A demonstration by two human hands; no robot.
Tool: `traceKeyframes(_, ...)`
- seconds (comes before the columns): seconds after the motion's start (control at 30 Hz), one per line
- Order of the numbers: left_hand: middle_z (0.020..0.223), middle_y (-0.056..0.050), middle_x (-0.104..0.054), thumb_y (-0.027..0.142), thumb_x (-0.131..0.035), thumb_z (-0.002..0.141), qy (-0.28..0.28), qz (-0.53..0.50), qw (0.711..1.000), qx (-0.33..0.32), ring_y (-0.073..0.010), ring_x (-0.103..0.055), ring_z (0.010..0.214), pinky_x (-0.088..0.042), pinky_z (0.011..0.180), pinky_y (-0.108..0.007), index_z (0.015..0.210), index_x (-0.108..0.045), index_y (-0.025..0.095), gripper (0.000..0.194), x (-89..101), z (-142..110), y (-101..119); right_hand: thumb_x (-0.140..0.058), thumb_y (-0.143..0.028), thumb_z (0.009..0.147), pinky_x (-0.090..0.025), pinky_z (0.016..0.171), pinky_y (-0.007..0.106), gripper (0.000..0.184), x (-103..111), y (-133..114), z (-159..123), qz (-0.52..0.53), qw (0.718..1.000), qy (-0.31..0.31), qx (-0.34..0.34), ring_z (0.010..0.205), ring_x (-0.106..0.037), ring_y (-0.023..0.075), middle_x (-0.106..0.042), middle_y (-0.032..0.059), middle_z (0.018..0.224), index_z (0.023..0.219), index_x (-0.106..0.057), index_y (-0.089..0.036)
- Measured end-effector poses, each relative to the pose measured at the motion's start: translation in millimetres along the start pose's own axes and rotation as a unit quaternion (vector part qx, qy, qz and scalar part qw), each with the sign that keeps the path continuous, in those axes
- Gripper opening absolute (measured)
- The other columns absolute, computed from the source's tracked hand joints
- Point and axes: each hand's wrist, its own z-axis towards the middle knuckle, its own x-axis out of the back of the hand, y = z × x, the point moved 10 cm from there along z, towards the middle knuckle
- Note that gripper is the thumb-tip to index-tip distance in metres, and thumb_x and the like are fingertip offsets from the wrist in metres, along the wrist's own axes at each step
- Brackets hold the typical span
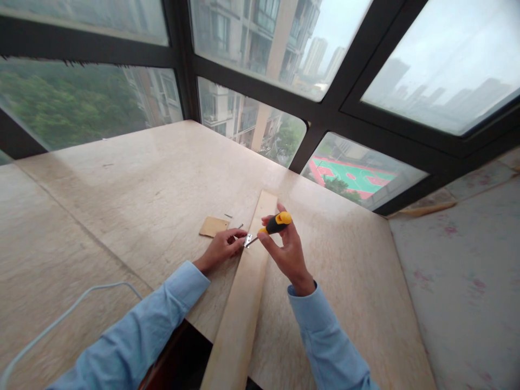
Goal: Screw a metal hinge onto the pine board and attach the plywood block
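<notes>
While left fingers point(237, 245) together on the bracket point(248, 239), right fingers point(270, 245) clamped around the screwdriver point(277, 221).

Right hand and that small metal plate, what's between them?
The screwdriver's shaft: in the head view it slants from your right hand, which holds the handle, to the metal plate at the wooden board's edge.
</notes>
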Motion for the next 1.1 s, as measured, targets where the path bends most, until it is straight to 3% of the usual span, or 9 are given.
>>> traceKeyframes(0.1,0.082,-0.006,-0.071,0.041,-0.060,0.086,-0.002,-0.006,1.000,0.004,-0.0120,-0.058,0.055,-0.044,0.047,-0.022,0.105,-0.070,0.012,0.037,-1.0,0,-3,-0.082,-0.034,0.075,-0.055,0.093,0.039,0.075,9,2,1,-0.050,0.998,0.038,-0.004,0.098,-0.067,0.0204,-0.066,0.0084,0.124,0.142,-0.049,-0.026)
traceKeyframes(0.2,0.081,-0.006,-0.071,0.041,-0.060,0.085,0.000,-0.007,1.000,0.008,-0.0125,-0.059,0.055,-0.045,0.047,-0.022,0.106,-0.070,0.012,0.037,-1.4,0,-5,-0.081,-0.033,0.076,-0.057,0.091,0.042,0.079,13,5,1,-0.052,0.997,0.045,-0.022,0.095,-0.070,0.0214,-0.071,0.0075,0.116,0.145,-0.044,-0.026)
traceKeyframes(0.27,0.081,-0.006,-0.071,0.041,-0.060,0.085,0.000,-0.008,1.000,0.007,-0.0124,-0.059,0.055,-0.045,0.047,-0.022,0.106,-0.070,0.012,0.037,-1.7,0,-5,-0.073,-0.030,0.083,-0.056,0.094,0.045,0.080,6,7,1,-0.007,1.000,0.013,-0.028,0.102,-0.070,0.0231,-0.072,0.0076,0.115,0.152,-0.032,-0.026)
traceKeyframes(0.37,0.081,-0.006,-0.071,0.040,-0.060,0.084,0.002,-0.012,1.000,0.006,-0.0113,-0.056,0.052,-0.043,0.045,-0.021,0.106,-0.070,0.012,0.037,-1.6,0,-3,-0.062,-0.026,0.090,-0.050,0.102,0.049,0.076,-11,3,0,0.052,0.997,-0.052,-0.014,0.120,-0.063,0.0243,-0.061,0.0111,0.136,0.154,-0.022,-0.028)
traceKeyframes(0.47,0.081,-0.006,-0.071,0.040,-0.060,0.084,0.002,-0.011,1.000,0.003,-0.0113,-0.056,0.053,-0.044,0.046,-0.021,0.104,-0.070,0.012,0.035,-1.3,0,0,-0.067,-0.027,0.087,-0.047,0.106,0.048,0.071,-15,1,-1,0.017,0.998,-0.056,0.005,0.129,-0.056,0.0252,-0.051,0.0121,0.146,0.149,-0.033,-0.028)
traceKeyframes(0.63,0.080,-0.005,-0.071,0.039,-0.059,0.085,0.004,-0.001,1.000,-0.003,-0.0115,-0.056,0.055,-0.043,0.048,-0.021,0.101,-0.072,0.013,0.033,-0.8,0,4,-0.078,-0.034,0.079,-0.058,0.083,0.038,0.052,0,2,-1,-0.076,0.996,0.033,0.013,0.092,-0.067,0.0205,-0.069,0.0060,0.106,0.126,-0.059,-0.024)
traceKeyframes(0.73,0.079,-0.005,-0.071,0.040,-0.059,0.085,0.004,0.006,1.000,-0.004,-0.0118,-0.056,0.054,-0.042,0.048,-0.021,0.100,-0.072,0.013,0.034,-0.6,0,4,-0.077,-0.033,0.079,-0.058,0.081,0.038,0.046,1,2,-2,-0.086,0.995,0.050,0.009,0.085,-0.067,0.0195,-0.071,0.0035,0.097,0.121,-0.062,-0.024)
traceKeyframes(0.93,0.082,-0.006,-0.072,0.039,-0.058,0.085,0.012,0.013,1.000,-0.005,-0.0131,-0.059,0.057,-0.044,0.051,-0.023,0.103,-0.071,0.013,0.034,0.6,0,3,-0.066,-0.027,0.087,-0.054,0.096,0.043,0.041,-14,3,-4,0.006,1.000,0.002,-0.008,0.106,-0.067,0.0222,-0.069,0.0081,0.119,0.126,-0.058,-0.024)
traceKeyframes(1.1,0.076,-0.003,-0.071,0.039,-0.058,0.086,0.009,0.026,1.000,-0.006,-0.0128,-0.057,0.057,-0.043,0.051,-0.022,0.099,-0.073,0.015,0.031,-0.3,0,4,-0.077,-0.033,0.080,-0.054,0.091,0.041,0.044,-7,0,-7,-0.076,0.996,0.047,0.022,0.105,-0.064,0.0237,-0.067,0.0082,0.117,0.120,-0.062,-0.024)
